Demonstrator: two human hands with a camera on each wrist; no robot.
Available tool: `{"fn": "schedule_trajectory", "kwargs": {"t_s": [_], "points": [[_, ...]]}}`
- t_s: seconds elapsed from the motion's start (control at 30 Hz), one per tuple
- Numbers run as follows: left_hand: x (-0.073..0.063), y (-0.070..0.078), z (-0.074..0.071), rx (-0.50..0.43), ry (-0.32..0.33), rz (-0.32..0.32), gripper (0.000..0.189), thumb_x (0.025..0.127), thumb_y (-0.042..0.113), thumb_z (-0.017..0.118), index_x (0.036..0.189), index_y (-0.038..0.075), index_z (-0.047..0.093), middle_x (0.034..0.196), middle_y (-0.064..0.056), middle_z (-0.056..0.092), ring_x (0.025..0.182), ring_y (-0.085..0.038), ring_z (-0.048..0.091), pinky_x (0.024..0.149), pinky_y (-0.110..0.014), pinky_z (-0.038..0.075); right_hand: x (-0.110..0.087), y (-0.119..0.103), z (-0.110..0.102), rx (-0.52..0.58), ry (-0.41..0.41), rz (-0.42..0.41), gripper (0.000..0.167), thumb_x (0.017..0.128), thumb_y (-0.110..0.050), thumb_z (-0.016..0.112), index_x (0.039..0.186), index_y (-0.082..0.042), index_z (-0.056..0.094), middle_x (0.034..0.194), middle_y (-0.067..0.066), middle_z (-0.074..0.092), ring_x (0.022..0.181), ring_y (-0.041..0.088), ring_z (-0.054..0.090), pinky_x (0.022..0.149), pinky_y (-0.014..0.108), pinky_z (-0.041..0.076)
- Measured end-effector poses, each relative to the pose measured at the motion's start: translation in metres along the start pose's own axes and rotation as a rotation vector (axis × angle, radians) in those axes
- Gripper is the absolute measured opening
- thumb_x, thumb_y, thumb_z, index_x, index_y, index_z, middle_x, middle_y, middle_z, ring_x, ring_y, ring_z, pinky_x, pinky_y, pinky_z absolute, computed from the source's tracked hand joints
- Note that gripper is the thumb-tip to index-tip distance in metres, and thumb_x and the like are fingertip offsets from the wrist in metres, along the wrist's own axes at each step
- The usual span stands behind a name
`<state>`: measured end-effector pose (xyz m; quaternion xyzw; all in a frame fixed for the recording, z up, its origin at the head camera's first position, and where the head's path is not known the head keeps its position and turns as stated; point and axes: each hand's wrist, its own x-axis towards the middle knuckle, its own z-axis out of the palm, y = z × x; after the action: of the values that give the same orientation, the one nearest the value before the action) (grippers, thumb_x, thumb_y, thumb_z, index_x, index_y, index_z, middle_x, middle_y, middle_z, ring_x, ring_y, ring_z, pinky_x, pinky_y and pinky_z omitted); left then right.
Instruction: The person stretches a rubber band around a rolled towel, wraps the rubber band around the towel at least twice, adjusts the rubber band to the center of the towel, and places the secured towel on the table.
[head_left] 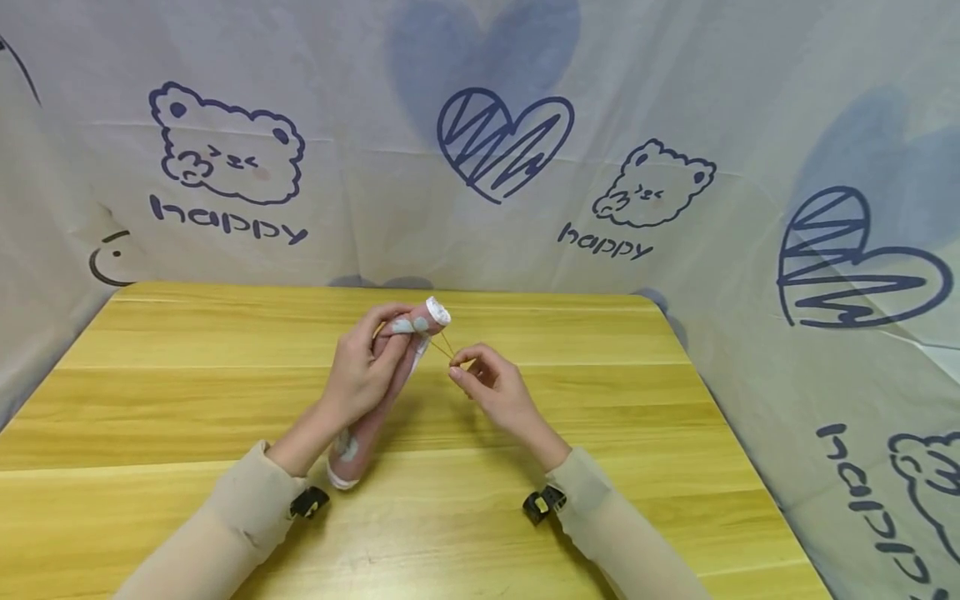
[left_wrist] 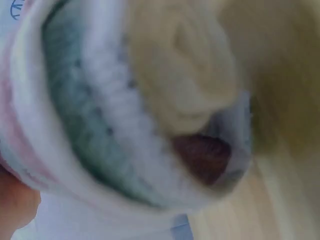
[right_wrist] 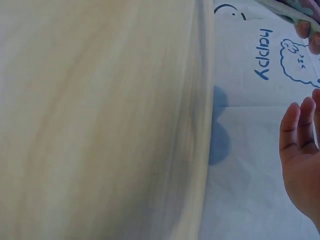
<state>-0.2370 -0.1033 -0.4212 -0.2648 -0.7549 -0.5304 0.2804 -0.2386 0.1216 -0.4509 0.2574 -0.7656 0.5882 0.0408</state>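
A pink rolled towel with pale blue patches and white ends is held tilted above the table, its upper end leaning right. My left hand grips it near that upper end. A thin yellowish rubber band stretches in two strands from the roll to my right hand, whose thumb and index finger pinch it. In the left wrist view, the towel's layered end fills much of the picture, blurred. The right wrist view catches my right hand at its edge, with a towel corner above.
Beneath both hands lies a wood-grain table. A pale cloth curtain printed with hearts, bears and the word "happy" hangs behind the table and along its right side. Dark straps with small devices sit at both wrists.
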Motion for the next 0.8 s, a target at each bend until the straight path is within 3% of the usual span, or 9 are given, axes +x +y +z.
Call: {"fn": "schedule_trajectory", "kwargs": {"t_s": [0.13, 0.27, 0.43, 0.67, 0.8], "points": [[-0.0009, -0.0034, 0.0023, -0.034, 0.002, -0.047, 0.026, 0.101, 0.000, 0.063, 0.127, 0.001, 0.063, 0.117, -0.015, 0.073, 0.106, -0.024, 0.067, 0.094, -0.021, 0.047, -0.0009, -0.0011, -0.0022, -0.010, -0.033, -0.064, 0.012, 0.100, -0.002, 0.067, 0.092, -0.003, 0.058, 0.094, 0.010, 0.064, 0.085, 0.017, 0.059, 0.082, 0.031, 0.053], [-0.0012, -0.0064, 0.0034, -0.033, 0.055, -0.079, 0.026, 0.100, 0.000, 0.063, 0.127, 0.000, 0.063, 0.117, -0.017, 0.072, 0.105, -0.024, 0.066, 0.093, -0.021, 0.047, -0.0012, -0.0034, -0.0060, 0.061, -0.070, -0.112, 0.013, 0.102, -0.002, 0.063, 0.091, -0.001, 0.057, 0.095, 0.017, 0.066, 0.090, 0.020, 0.063, 0.091, 0.036, 0.053], [-0.0006, -0.0072, 0.0029, -0.040, 0.084, -0.090, 0.027, 0.099, -0.002, 0.064, 0.125, 0.000, 0.064, 0.116, -0.016, 0.073, 0.103, -0.024, 0.066, 0.092, -0.020, 0.046, -0.0018, -0.0011, -0.0089, 0.217, -0.087, -0.022, 0.010, 0.104, -0.002, 0.056, 0.096, 0.003, 0.056, 0.090, 0.010, 0.064, 0.087, 0.016, 0.064, 0.084, 0.035, 0.056], [-0.0007, -0.0063, 0.0042, -0.071, 0.037, -0.085, 0.025, 0.101, 0.000, 0.063, 0.126, 0.003, 0.065, 0.116, -0.014, 0.074, 0.104, -0.022, 0.066, 0.092, -0.020, 0.047, 0.0041, -0.0009, -0.0037, 0.544, 0.092, 0.102, 0.028, 0.104, -0.007, 0.047, 0.078, -0.013, 0.056, 0.070, -0.003, 0.059, 0.093, 0.015, 0.065, 0.093, 0.030, 0.051], [0.0000, -0.0055, 0.0049, -0.069, 0.042, -0.074, 0.026, 0.100, 0.000, 0.064, 0.126, 0.003, 0.065, 0.115, -0.014, 0.073, 0.103, -0.022, 0.066, 0.091, -0.020, 0.047, 0.0074, -0.0036, -0.0030, 0.676, 0.122, 0.231, 0.033, 0.106, -0.011, 0.044, 0.073, -0.014, 0.047, 0.059, -0.003, 0.048, 0.079, 0.016, 0.063, 0.085, 0.031, 0.051]]}}
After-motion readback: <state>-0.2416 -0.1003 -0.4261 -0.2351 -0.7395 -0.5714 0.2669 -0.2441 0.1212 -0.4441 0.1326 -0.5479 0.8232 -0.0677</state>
